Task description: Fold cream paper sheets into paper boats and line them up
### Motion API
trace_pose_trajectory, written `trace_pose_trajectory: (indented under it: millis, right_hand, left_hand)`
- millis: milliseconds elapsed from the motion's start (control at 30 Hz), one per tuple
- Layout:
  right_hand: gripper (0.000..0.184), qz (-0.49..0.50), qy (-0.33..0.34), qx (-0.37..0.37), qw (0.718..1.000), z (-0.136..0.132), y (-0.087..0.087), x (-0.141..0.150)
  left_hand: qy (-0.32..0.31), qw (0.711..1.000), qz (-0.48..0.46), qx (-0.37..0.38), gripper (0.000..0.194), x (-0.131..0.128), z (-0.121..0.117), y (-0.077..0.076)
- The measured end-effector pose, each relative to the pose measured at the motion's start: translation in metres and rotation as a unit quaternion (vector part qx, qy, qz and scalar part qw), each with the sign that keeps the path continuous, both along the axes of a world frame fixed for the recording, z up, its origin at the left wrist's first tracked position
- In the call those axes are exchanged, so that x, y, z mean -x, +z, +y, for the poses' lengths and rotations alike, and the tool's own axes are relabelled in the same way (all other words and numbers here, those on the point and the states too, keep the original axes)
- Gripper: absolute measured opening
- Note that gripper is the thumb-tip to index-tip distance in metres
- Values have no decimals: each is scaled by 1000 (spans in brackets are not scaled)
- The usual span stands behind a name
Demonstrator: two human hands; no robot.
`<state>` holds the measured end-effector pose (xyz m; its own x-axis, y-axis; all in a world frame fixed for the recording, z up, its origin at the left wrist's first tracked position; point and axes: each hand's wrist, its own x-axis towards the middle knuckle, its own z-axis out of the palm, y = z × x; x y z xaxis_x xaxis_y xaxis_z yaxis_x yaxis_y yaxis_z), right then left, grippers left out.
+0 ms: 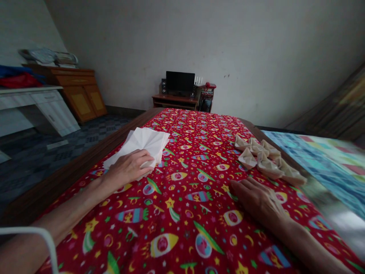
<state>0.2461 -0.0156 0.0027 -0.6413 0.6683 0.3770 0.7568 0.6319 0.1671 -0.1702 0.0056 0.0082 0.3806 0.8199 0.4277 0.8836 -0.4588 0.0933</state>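
1. On the worktop (71,175), a patterned cloth (182,205) gives me a soft, slightly draggy base
2. The white paper stack (142,140) lies at left; I judge it light, floppy and easy to fan, best pinched by one sheet's edge
3. At right, the folded paper pieces (266,165) look stiffer yet crushable; I'd hold their thick bases
4. My left hand (129,165) reaches in low, fingers curled over the stack's near corner; I can't tell whether its grip clamps
5. My right hand (258,198) rests palm-down, fingers together, visibly holding nothing
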Motion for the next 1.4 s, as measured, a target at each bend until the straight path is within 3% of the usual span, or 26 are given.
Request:
trace_pose_trajectory:
  millis: [100, 300, 467, 633, 833, 1000, 1267, 1400]
  right_hand:
    - [26, 23, -29, 21, 999, 4, -6, -7]
    - [29, 34, -44, 46, 997, 6, -9, -11]
    - [30, 43, -50, 54, 996, 5, -7, -8]
    - [32, 46, -47, 51, 997, 5, -8, -9]
    - [33, 52, -57, 61, 995, 6, -9, -9]
    - [31, 57, -54, 58, 995, 7, -10, -10]
    - [32, 61, -60, 76, 993, 8, -11, -11]
    - [32, 69, -57, 79, 993, 8, -12, -11]
  left_hand:
    - [31, 998, 62, 4, 30, -5, -7, 2]
    - [62, 996, 67, 3, 25, -16, -14, 7]
    - [101, 994, 7, 42, 28, -15, -10, 8]
    - [101, 993, -25, 59, 29, -8, -6, 6]
    - [153, 988, 16, 10, 34, -27, -14, 7]
    - [195, 979, 56, -16, 24, -40, -18, 6]
    - [190, 980, -34, 57, 27, -28, -12, 14]
    - [182, 979, -62, 62, 34, -16, -7, 7]
